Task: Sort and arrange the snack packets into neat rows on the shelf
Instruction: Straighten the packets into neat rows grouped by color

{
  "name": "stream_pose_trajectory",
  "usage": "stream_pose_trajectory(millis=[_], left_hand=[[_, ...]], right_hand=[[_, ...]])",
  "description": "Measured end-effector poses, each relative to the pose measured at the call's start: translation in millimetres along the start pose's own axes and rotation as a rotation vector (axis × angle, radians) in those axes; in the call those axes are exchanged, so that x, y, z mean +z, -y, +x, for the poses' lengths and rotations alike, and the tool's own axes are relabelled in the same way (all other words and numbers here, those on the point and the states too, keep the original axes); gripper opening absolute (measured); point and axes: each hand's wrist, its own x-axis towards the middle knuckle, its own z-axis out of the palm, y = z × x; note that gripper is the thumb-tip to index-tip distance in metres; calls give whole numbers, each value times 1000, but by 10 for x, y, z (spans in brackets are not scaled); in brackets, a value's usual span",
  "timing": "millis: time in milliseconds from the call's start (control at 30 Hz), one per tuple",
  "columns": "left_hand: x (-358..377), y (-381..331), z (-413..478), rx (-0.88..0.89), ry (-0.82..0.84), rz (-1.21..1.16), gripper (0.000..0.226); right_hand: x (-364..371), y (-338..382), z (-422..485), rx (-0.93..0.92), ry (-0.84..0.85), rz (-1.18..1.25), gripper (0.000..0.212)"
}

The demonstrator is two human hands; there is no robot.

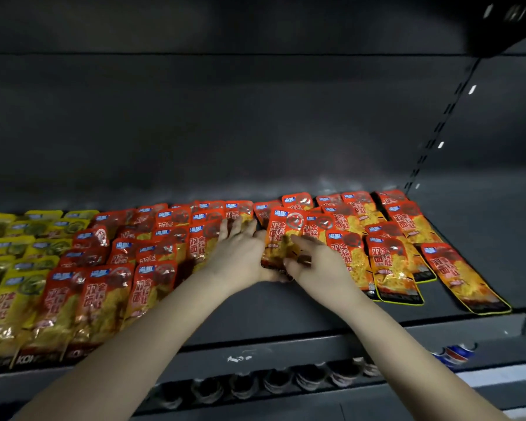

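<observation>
Now both hands work at the middle of the dark shelf (286, 308). The left hand (240, 250) lies with its fingers straight and spread on the red packets (104, 287) behind it, its inner side touching one red packet (281, 238). The right hand (313, 262) grips this packet at its lower part, with the fingers curled onto it. The packet lies tilted between the two hands, on top of other red ones.

To the left, the red packets stand in close overlapping rows, and beside them, at the far left, are the yellow packets (19, 253), also in rows. To the right of the hands the loose packets (465, 278) lie less orderly, some slanted, and the last one is apart from the others near the shelf's front edge.

A slotted post (444, 117) goes up at the right side. Under the shelf's front rail, a row of round tops (277, 381) shows on the lower level, too dark to identify, and near them a blue and white item (456, 354).
</observation>
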Motion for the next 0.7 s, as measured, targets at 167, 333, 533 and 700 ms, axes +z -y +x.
stream_pose_trajectory(millis=[167,333,533,700], left_hand=[[31,-124,-176,-78,-67,5,91],[83,-78,-444,-202,-130,26,86],[97,123,-903,-326,-178,129,83],[118,357,-1219,-374,-121,164,76]], right_hand=[[-5,-15,-131,-93,28,-23,55],[71,60,-202,-210,123,-7,58],[310,271,-251,-315,220,3,56],[585,511,-272,-374,251,-8,55]])
